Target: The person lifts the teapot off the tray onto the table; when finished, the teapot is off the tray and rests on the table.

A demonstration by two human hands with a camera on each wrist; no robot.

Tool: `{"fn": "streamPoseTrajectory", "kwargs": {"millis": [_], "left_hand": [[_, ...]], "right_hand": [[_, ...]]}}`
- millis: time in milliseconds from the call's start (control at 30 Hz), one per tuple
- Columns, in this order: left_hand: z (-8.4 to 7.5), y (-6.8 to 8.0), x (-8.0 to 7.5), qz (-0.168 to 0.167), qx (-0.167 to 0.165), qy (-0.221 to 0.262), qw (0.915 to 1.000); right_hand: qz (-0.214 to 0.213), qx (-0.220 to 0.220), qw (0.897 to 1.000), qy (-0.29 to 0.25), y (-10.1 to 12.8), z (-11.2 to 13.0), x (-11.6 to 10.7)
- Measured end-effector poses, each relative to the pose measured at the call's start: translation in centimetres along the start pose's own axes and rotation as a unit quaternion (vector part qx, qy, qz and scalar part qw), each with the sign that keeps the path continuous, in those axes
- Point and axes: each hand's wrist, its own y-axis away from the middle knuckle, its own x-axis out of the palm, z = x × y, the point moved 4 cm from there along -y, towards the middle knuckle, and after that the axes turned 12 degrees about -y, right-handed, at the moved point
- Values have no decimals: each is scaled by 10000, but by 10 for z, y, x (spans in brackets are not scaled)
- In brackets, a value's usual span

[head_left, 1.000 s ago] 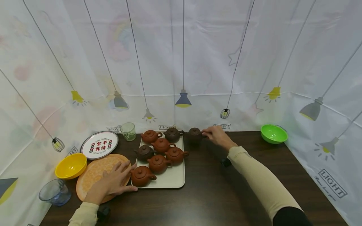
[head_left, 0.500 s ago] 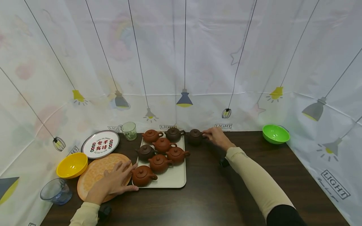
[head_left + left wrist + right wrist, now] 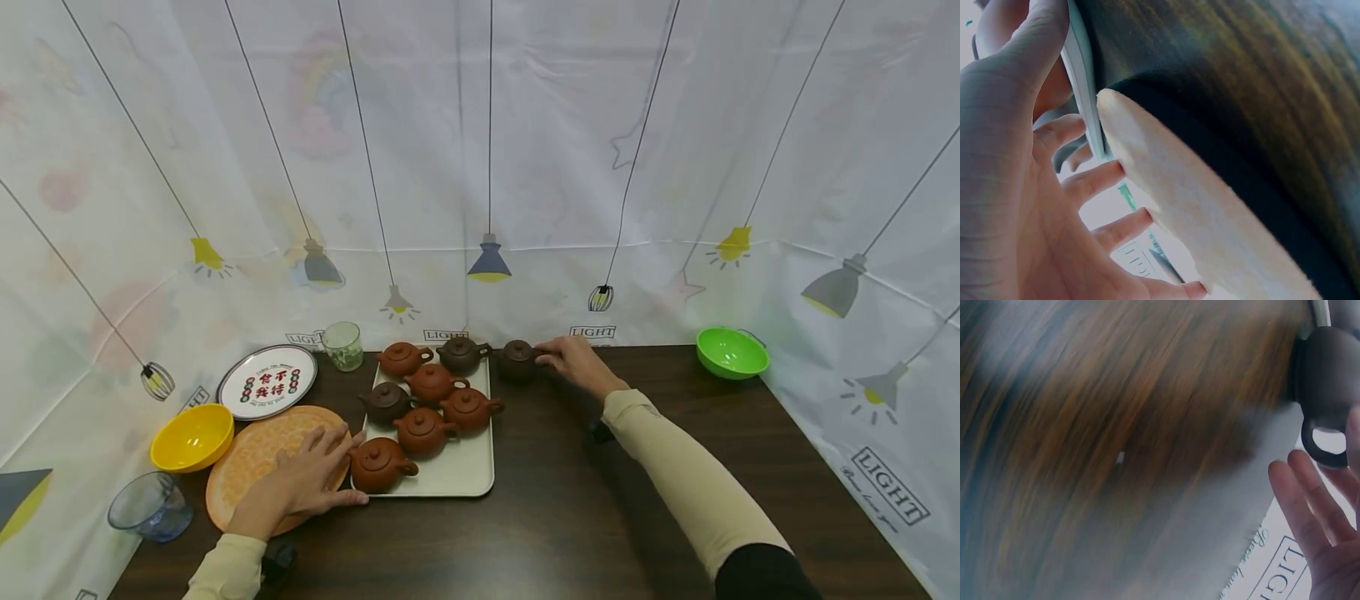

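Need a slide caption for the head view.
Right hand at a dark teapot beside the tray; left hand on the orange plate.

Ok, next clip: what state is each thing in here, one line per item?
Dark teapot: upright on the table, off the tray, lid on.
Right hand: fingers at that teapot's handle.
Left hand: spread flat on the orange plate.
Tray: holds seven lidded teapots.
Green bowl: upright.
Yellow bowl: upright.
Blue glass: upright.

The white backdrop cloth [image 3: 675,125] carries "LIGHT" labels, clearest at four o'clock. The round plate [image 3: 267,382] at nine o'clock shows red characters "食不" and "我待".
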Motion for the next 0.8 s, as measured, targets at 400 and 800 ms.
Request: {"fn": "streamPoseTrajectory", "kwargs": {"millis": [400,800], "left_hand": [[1,1,-1,-27,-3,-80,10000],[2,0,2,-76,60,-34,9999]], "right_hand": [[-676,-321,9955,-583,0,43,-26],[-137,-1714,9760,-1334,7,158,15]]}}
